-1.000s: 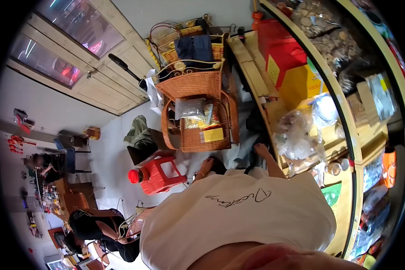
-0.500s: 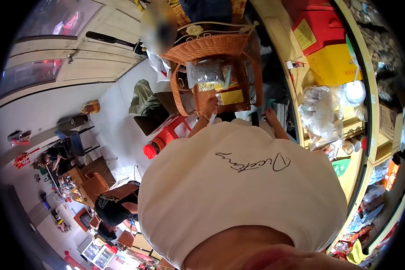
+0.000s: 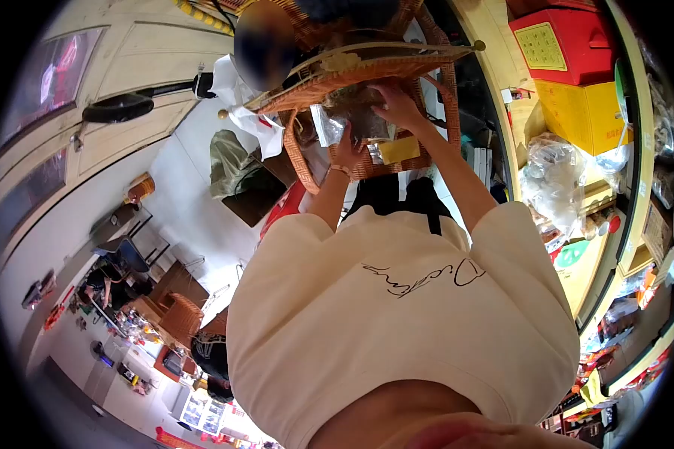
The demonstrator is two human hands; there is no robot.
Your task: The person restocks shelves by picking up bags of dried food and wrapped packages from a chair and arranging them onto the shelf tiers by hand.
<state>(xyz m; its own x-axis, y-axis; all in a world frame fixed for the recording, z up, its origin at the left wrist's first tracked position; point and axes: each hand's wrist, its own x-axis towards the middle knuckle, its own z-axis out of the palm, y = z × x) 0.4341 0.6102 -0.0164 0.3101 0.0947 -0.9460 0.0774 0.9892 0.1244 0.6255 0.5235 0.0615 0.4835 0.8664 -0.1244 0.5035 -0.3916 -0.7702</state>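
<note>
A clear plastic bag (image 3: pixel 371 126) with dark contents lies over the seat of a wicker chair (image 3: pixel 304 166). My left hand (image 3: pixel 346 152) is at its near left side, fingers curled on the plastic. From the right, my right hand (image 3: pixel 398 108) reaches across and grips the bag's far right part, thumb and fingers apart around it. Glare and the chair back hide some fingertips. A yellow packet (image 3: pixel 399 150) rests at the front of the seat, close below the bag.
Left of the chair stand a box with a green bag (image 3: pixel 232 162) and a red stool (image 3: pixel 284 208). A wooden shelf on the right holds a red box (image 3: pixel 565 46), a yellow box (image 3: pixel 580 112) and clear bags (image 3: pixel 550 176). Another person (image 3: pixel 211 358) is at lower left.
Both hands have moved forward onto the bag; my right hand came up from beside the chair. The bag has shifted and the view has moved closer to the chair.
</note>
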